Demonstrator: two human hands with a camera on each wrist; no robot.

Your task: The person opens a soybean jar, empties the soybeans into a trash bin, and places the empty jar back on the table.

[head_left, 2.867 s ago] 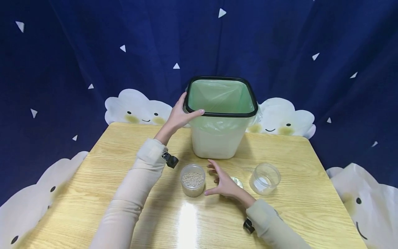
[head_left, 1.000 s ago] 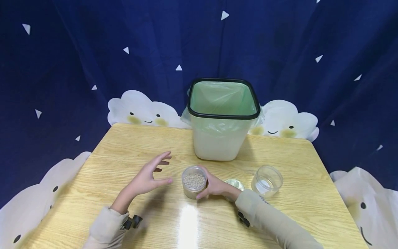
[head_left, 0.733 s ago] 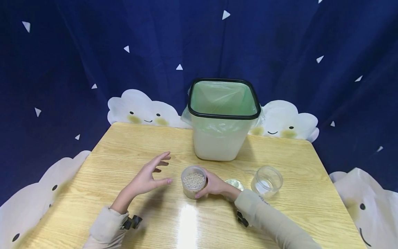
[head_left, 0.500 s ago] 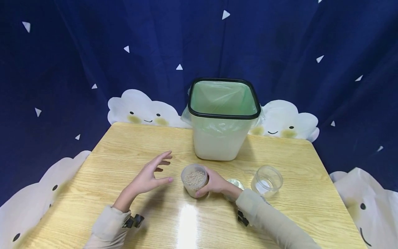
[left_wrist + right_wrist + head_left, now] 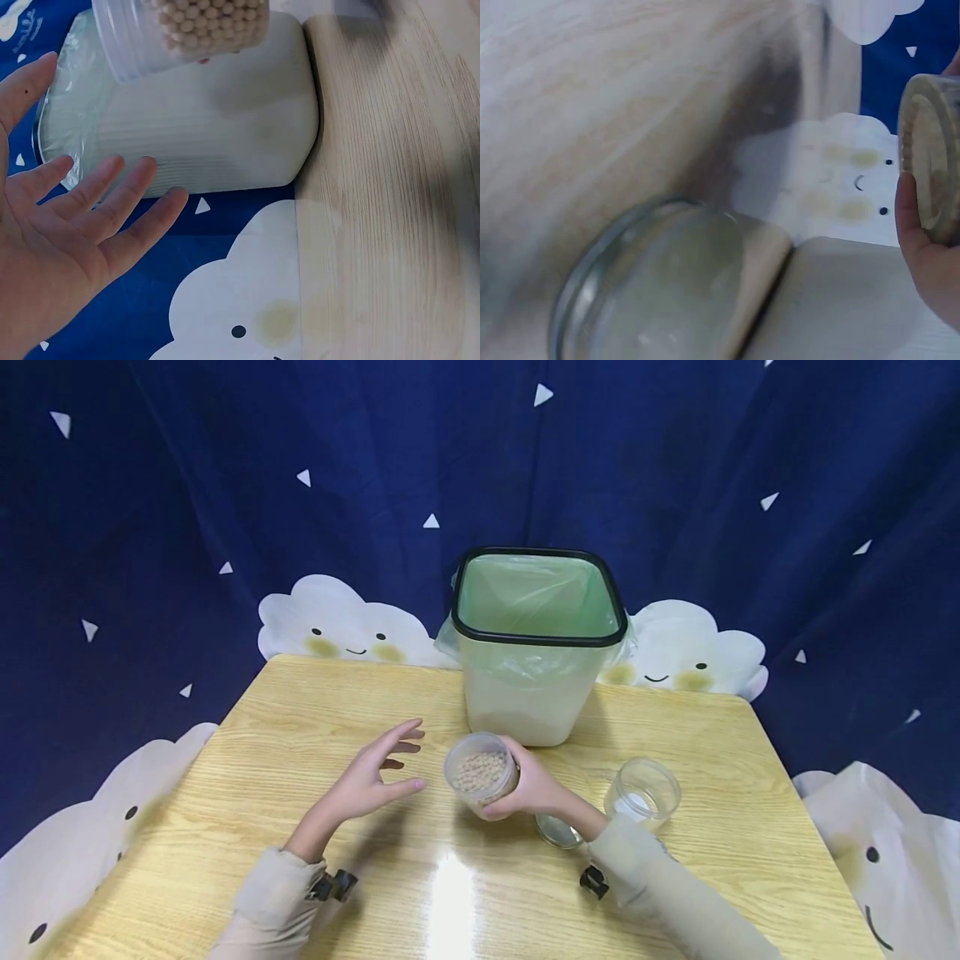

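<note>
My right hand grips a clear plastic jar from its right side. Small round beige balls fill part of it. The jar is raised above the table and tilts a little, its mouth uncovered. In the left wrist view the jar hangs above the fingers, with the balls near its base end. My left hand is held left of the jar, fingers spread and apart from it. The right wrist view shows the jar's base and the right thumb against it.
A pale bin with a black rim and green liner stands behind the jar. To the right is a clear jar with a white patch inside. A round shiny-rimmed item lies partly under the right wrist. The wooden table meets a blue curtain.
My left hand has let go of the bin's rim and come down left of the jar. My right hand has taken hold of the jar, then lifted and tilted it.
</note>
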